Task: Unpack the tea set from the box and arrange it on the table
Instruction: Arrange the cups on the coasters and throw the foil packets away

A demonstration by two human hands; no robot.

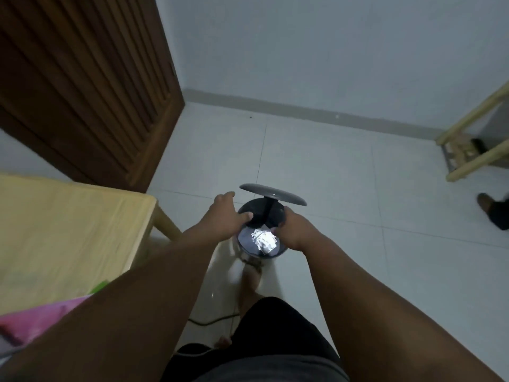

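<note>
No tea set or box shows in the head view. A round grey pedal bin stands on the floor in front of me with its lid tipped up. Crumpled white wrapping lies inside it. My left hand grips the bin's left rim, thumb over the edge. My right hand is curled at the right rim, its fingertips at the wrapping; whether it holds any is blurred. My bare foot is at the bin's base.
A yellow-topped wooden table stands at the left, with a pink item and a green edge near me. A brown wooden door is behind it. A light wooden frame and another person's foot are at the right. A cable runs across the tiles.
</note>
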